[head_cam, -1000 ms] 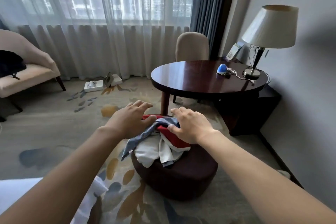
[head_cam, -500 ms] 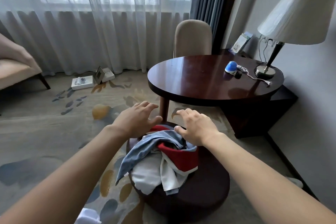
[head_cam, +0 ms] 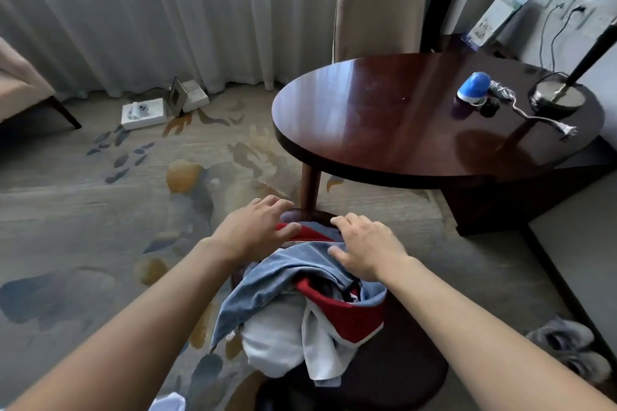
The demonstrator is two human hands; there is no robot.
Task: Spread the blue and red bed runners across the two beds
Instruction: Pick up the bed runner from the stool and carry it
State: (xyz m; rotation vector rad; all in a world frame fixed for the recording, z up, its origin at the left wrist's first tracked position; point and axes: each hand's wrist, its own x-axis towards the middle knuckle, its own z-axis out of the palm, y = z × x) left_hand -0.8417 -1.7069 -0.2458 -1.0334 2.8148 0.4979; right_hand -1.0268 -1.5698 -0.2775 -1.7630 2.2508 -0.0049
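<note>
While runners (head_cam: 300, 290) lie bunched on stool (head_cam: 394, 374), left hand (head_cam: 253, 233) and right hand (head_cam: 367, 250) rest spread on top, likely to gather them; nothing pinched.

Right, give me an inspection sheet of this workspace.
Surface: dark round ottoman, runners heaped on it.
Job's things: blue runner and red runner, bunched together, not spread.
Clutter: blue gadget and lamp base on round table; white boxes on carpet.
Hands: left hand and right hand rest on the heap, fingers relaxed.
Cables: braided cord on table.
Surroundings: curtains, beige chair.
</note>
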